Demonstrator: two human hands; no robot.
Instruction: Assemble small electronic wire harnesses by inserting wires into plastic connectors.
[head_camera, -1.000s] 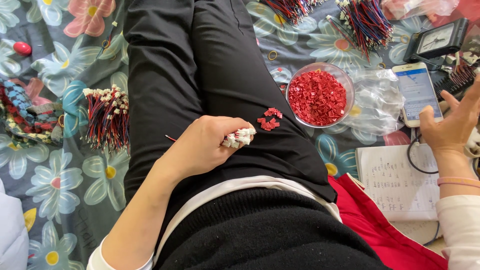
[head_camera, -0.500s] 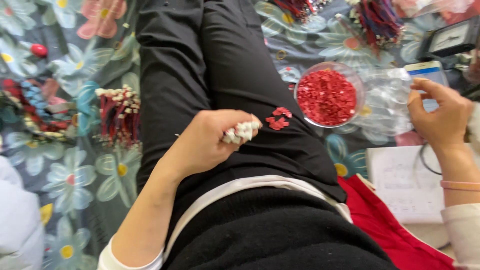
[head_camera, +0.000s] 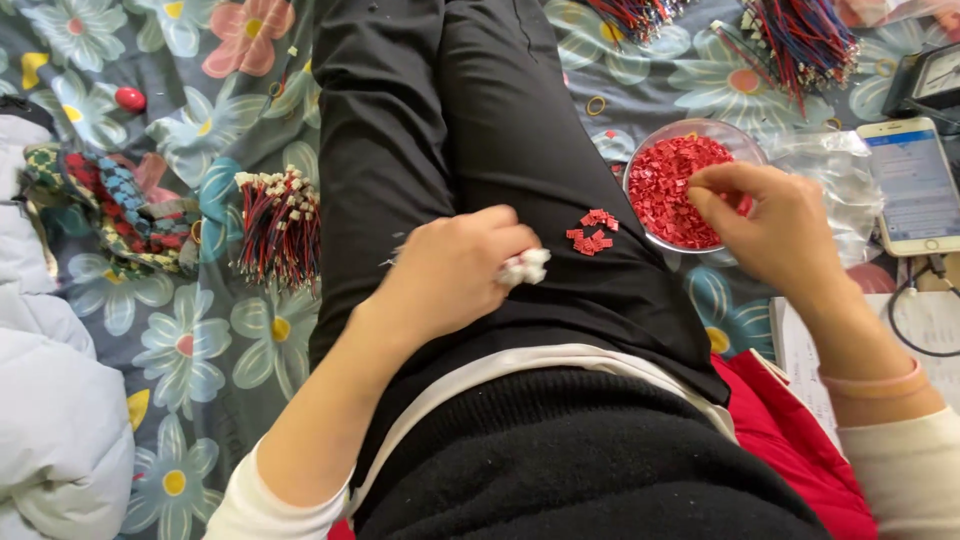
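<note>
1. While resting on the black-trousered thigh (head_camera: 480, 130), the left hand (head_camera: 450, 270) is curled into a loose fist, fingers pressed together around a small bunch of white plastic connector housings (head_camera: 526, 266), which stick out past the knuckles.
2. Right hand (head_camera: 765, 225): positioned over the near edge of the clear round plastic bowl (head_camera: 700, 130), fingertips drawn together in a pinch above the contents; whether a piece sits between them cannot be told.
3. Bowl contents: a heap of small red plastic connector pieces (head_camera: 675, 180), filling the bowl, which stands on the floral cloth just beside the right leg.
4. Loose pieces: a small cluster of red connector pieces (head_camera: 590, 232) lying on the thigh, between the two hands and near the white housings.
5. Wire bundle, left: a bunch of red and black wires with white tips (head_camera: 280, 225) lying on the grey flower-printed cloth (head_camera: 190, 340) beside the left leg.
6. Wire bundles, top: multicoloured wire bunches (head_camera: 800, 35) at the upper right, beyond the bowl.
7. White-cased smartphone (head_camera: 910, 185): flat on the cloth to the right of the bowl, screen lit, a clear plastic bag (head_camera: 835, 175) between them.
8. Pink wristband (head_camera: 875, 385): around the right wrist, above a white sleeve cuff.
</note>
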